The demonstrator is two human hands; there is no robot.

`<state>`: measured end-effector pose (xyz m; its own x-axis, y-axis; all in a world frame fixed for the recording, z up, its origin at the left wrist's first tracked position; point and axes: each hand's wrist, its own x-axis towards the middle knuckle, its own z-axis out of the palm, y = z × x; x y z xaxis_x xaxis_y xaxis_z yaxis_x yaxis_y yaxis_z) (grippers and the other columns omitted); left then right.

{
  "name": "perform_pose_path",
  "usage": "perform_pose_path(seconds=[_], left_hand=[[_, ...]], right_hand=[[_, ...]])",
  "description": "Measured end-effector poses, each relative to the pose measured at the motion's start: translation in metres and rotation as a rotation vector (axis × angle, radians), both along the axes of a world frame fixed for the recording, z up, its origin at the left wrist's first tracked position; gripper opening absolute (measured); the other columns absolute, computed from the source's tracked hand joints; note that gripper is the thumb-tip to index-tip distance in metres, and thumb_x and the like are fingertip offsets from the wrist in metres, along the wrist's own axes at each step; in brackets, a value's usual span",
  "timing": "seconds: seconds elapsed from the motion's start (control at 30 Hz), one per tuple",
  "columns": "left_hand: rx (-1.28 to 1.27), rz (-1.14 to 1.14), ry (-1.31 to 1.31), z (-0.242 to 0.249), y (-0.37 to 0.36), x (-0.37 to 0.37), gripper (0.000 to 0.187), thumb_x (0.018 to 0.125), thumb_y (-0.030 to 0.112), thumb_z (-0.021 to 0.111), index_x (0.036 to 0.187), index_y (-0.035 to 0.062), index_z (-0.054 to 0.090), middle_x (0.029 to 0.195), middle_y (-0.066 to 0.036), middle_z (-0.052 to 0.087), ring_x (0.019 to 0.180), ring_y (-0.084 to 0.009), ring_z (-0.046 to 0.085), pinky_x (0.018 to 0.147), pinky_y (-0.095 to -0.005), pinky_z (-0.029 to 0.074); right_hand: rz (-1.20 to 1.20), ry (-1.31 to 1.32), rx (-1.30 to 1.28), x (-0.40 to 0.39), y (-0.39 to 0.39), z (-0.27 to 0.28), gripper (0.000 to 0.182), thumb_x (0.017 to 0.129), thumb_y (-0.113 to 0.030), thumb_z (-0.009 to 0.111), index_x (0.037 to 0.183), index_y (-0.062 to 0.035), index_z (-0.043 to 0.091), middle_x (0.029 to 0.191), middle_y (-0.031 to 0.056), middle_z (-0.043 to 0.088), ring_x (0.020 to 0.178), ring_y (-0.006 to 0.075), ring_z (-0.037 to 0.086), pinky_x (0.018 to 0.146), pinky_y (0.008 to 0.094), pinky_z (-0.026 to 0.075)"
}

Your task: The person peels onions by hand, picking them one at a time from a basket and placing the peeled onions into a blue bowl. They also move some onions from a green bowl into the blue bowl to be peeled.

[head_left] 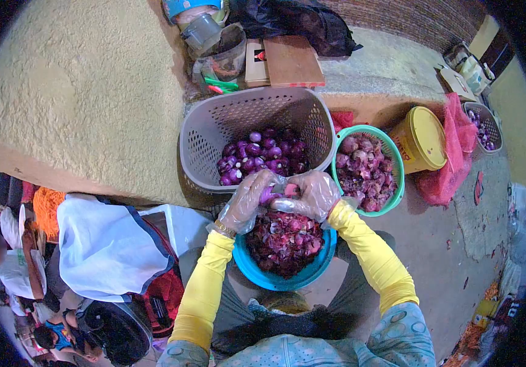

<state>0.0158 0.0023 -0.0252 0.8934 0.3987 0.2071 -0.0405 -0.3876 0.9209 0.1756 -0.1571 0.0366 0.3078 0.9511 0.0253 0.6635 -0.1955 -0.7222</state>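
Observation:
Both my hands wear clear plastic gloves and meet above a blue basin point(242, 273) heaped with red onion skins point(284, 244). My left hand point(246, 203) is closed around a purple onion point(268, 195). My right hand point(316, 193) is closed beside it, fingers curled against a small pinkish piece point(291, 190) whose kind I cannot make out. Just beyond the hands, a grey perforated basket point(205, 137) holds shiny peeled onions point(257, 158). To the right, a mint-green basket point(401, 183) is full of unpeeled red onions point(367, 171).
A yellow lidded bucket point(429, 139) and pink mesh sack point(452, 153) stand right of the green basket. Farther right is another basket of onions point(486, 128). Cardboard point(293, 61) lies on the ledge behind. White cloth point(110, 248) drapes at left; other people are at lower left.

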Motion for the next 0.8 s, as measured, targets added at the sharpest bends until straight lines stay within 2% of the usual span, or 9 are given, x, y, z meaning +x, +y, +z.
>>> perform_pose_path(seconds=[0.23,0.3,0.37,0.53,0.67,0.8], left_hand=[[0.027,0.036,0.084,-0.026,0.008,-0.002,0.048,0.110,0.041,0.039,0.105,0.0007,0.064,0.104,-0.013,0.067,0.100,-0.0229,0.062,0.093,-0.0369,0.047],[0.031,0.020,0.077,-0.034,0.011,-0.002,0.048,0.110,0.042,0.039,0.105,0.0018,0.065,0.104,-0.011,0.067,0.099,-0.0205,0.061,0.092,-0.0358,0.047],[0.012,0.025,0.074,-0.041,0.011,-0.002,0.048,0.110,0.042,0.039,0.105,0.0020,0.065,0.104,-0.011,0.067,0.099,-0.0205,0.062,0.093,-0.0360,0.047],[-0.021,0.026,0.065,-0.034,0.010,-0.003,0.046,0.110,0.040,0.039,0.106,0.0016,0.065,0.104,-0.012,0.067,0.100,-0.0205,0.062,0.093,-0.0360,0.047],[0.047,0.039,0.074,-0.041,0.013,-0.003,0.043,0.110,0.036,0.040,0.107,0.0009,0.064,0.104,-0.012,0.067,0.101,-0.0211,0.062,0.094,-0.0362,0.047],[0.029,0.046,0.045,-0.026,0.007,-0.002,0.041,0.110,0.033,0.039,0.108,0.0005,0.064,0.106,-0.013,0.067,0.103,-0.0220,0.063,0.095,-0.0370,0.047]], right_hand=[[0.044,0.028,-0.059,0.003,0.001,-0.005,0.059,0.081,-0.068,0.072,0.075,-0.0090,0.069,0.063,0.0158,0.063,0.063,0.0371,0.066,0.064,0.0468,0.051],[0.052,0.052,0.030,0.003,0.001,-0.009,0.060,0.081,-0.068,0.072,0.073,-0.0085,0.067,0.062,0.0163,0.061,0.062,0.0375,0.064,0.063,0.0471,0.050],[0.052,0.054,0.003,0.004,0.000,-0.007,0.060,0.081,-0.067,0.072,0.073,-0.0084,0.066,0.061,0.0161,0.061,0.062,0.0377,0.064,0.063,0.0471,0.050],[0.062,0.057,0.022,0.007,0.001,-0.011,0.059,0.081,-0.067,0.073,0.072,-0.0085,0.066,0.061,0.0155,0.061,0.062,0.0378,0.064,0.063,0.0471,0.050],[0.059,0.077,-0.017,0.006,0.001,-0.006,0.059,0.080,-0.067,0.073,0.072,-0.0091,0.066,0.061,0.0151,0.061,0.062,0.0376,0.064,0.063,0.0471,0.050],[0.037,0.066,-0.013,0.005,0.002,-0.011,0.058,0.081,-0.066,0.073,0.073,-0.0089,0.066,0.062,0.0152,0.062,0.062,0.0378,0.064,0.063,0.0471,0.050]])
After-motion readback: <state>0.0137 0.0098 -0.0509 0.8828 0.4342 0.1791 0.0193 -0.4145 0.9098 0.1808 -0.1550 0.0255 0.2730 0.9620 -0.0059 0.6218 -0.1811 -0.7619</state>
